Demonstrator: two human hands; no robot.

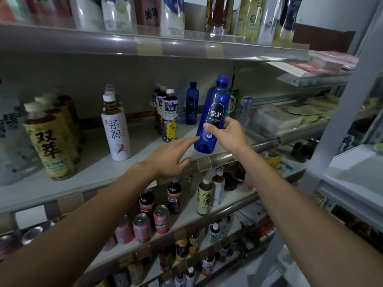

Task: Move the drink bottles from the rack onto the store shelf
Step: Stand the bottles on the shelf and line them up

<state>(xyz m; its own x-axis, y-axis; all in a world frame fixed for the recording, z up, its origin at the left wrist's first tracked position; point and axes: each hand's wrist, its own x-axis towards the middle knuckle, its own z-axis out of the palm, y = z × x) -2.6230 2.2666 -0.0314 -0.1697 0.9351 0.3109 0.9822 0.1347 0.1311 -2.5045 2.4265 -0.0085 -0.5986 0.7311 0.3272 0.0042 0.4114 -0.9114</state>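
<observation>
My right hand [229,134] grips a blue soda bottle [213,109] with a dark label round its lower half, holding it tilted just above the front edge of the middle shelf [107,168]. My left hand [170,157] lies beside it with straight fingers, the index fingertip touching the bottle's base and the thumb near the shelf rail. A second, smaller-looking blue bottle [192,103] stands upright further back on the same shelf.
On the middle shelf stand dark oolong tea bottles [170,114], a white tea bottle [116,131], yellow-labelled tea bottles [51,139] and cans [245,109]. Shelves above and below hold more drinks. A metal rack post [339,112] rises at the right.
</observation>
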